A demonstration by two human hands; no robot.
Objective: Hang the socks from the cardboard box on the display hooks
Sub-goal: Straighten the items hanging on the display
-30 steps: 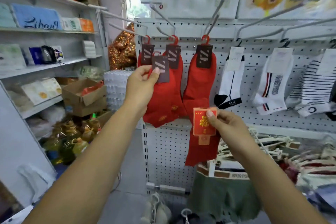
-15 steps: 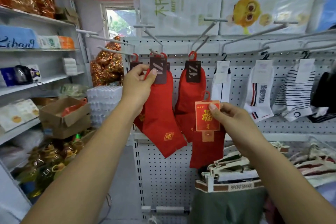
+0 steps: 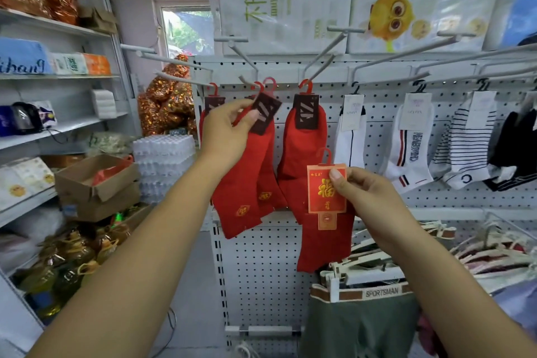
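My left hand point(image 3: 225, 132) pinches the dark label of a pair of red socks point(image 3: 242, 186), its red hanger raised beside the tip of a grey display hook point(image 3: 242, 59) on the white pegboard. Other red socks point(image 3: 303, 151) hang from the hook to the right. My right hand point(image 3: 367, 197) pinches the red and gold card of a second pair of red socks point(image 3: 322, 244), held low in front of the board. The open cardboard box point(image 3: 96, 180) sits on the left shelf with something red inside.
White and striped socks point(image 3: 412, 142) hang along the hooks to the right. Hangers with folded underwear point(image 3: 366, 293) lie in a bin below my right hand. Shelves on the left hold boxes, a stack of water bottles point(image 3: 164, 163) and oil bottles point(image 3: 72, 253).
My left hand has lifted the dark-labelled socks and tilted the label toward the hook tip. The view has tipped upward. My right hand stays at about the same place.
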